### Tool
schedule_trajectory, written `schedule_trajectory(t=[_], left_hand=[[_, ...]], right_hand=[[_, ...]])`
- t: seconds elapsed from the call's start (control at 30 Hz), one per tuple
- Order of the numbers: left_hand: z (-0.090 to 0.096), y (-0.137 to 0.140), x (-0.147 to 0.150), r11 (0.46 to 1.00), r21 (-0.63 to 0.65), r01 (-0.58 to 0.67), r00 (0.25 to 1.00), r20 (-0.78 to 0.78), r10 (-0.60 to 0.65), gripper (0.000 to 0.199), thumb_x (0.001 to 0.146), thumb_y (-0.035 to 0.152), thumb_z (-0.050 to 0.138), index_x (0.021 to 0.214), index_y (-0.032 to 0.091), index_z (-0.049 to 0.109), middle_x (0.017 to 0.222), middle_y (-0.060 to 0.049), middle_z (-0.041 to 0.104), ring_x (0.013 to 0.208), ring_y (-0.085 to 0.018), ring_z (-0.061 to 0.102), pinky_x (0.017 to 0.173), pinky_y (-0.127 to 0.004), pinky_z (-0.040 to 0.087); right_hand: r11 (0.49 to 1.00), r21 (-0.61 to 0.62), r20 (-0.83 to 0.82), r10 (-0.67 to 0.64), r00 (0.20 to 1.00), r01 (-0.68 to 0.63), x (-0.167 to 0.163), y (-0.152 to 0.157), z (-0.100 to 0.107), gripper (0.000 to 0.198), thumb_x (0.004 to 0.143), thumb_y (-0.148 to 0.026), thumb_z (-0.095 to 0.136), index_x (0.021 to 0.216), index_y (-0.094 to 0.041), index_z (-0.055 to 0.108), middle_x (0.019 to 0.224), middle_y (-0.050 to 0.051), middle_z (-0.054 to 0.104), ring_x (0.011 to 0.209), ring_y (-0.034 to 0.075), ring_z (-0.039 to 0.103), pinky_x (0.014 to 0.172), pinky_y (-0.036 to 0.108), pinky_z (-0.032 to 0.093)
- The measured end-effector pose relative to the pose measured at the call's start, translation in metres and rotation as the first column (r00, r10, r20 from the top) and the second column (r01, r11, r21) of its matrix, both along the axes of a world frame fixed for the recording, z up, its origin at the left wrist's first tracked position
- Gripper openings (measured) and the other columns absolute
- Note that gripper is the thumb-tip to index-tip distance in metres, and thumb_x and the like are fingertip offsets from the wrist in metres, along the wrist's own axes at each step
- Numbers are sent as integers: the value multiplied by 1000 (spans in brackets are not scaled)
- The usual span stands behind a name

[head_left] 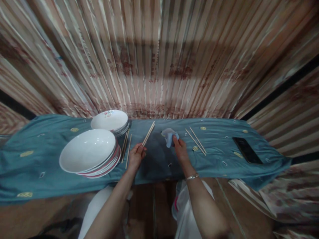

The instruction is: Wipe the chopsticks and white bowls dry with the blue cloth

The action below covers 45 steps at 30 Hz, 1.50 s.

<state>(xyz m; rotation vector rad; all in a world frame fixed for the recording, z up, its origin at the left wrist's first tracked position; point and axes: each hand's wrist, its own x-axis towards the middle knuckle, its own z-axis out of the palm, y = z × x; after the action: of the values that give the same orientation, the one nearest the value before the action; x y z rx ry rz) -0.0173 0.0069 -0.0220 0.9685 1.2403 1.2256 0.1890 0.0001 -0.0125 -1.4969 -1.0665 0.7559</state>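
Note:
My left hand (138, 154) is closed around the lower ends of a pair of chopsticks (149, 133), whose far ends point up and slightly right over the table. In my right hand (179, 148), a light blue cloth (170, 137) is pinched between thumb and fingers, a short way to the right of the chopsticks and apart from them. Another pair of chopsticks (196, 141) lies on the tablecloth just right of my right hand. Several more chopsticks (128, 151) lie left of my left hand, beside the bowls.
A stack of large white bowls (87, 151) with reddish bands stands at the left front. Behind it is a second stack of white dishes (109, 120) with a floral print. A dark phone (247, 150) lies at the right on the teal tablecloth (214, 166). Pleated curtains (159, 66) hang behind.

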Motion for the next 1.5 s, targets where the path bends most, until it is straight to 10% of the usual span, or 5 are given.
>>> schedule_trajectory(t=[0.33, 0.6, 1.33, 1.5], left_hand=[[13, -15, 31, 981, -7, 195, 940, 287, -184, 35, 61, 45, 73, 74, 15, 59, 61, 4, 56, 38, -2, 33, 38, -19, 21], [10, -17, 35, 949, -75, 306, 951, 56, -303, 39, 67, 55, 61, 73, 17, 58, 55, 1, 60, 33, -7, 42, 34, -21, 22], [13, -19, 36, 940, -53, 336, 940, -47, -338, 44, 75, 58, 51, 55, 18, 52, 35, 6, 39, 31, -6, 29, 36, -21, 19], [12, -25, 40, 930, -70, 361, 930, -50, -364, 44, 73, 59, 52, 65, 16, 58, 41, 5, 48, 30, -6, 32, 36, -21, 18]], right_hand=[[937, -3, -594, 280, 754, -350, -63, -7, 6, 44, 60, -62, 69, 65, -19, 58, 54, -4, 55, 54, 11, 49, 55, 24, 40], [957, -24, -652, 205, 730, -290, -65, 4, 3, 38, 58, -52, 73, 65, -18, 58, 48, -7, 48, 37, 6, 35, 33, 21, 23], [930, 16, -700, 273, 660, -368, -68, 0, -6, 34, 61, -47, 75, 67, -18, 60, 41, -8, 52, 29, 6, 38, 31, 20, 28], [977, -5, -709, 145, 690, -211, -60, 4, -6, 33, 57, -44, 78, 66, -17, 62, 45, -7, 54, 34, 5, 39, 34, 19, 29]])
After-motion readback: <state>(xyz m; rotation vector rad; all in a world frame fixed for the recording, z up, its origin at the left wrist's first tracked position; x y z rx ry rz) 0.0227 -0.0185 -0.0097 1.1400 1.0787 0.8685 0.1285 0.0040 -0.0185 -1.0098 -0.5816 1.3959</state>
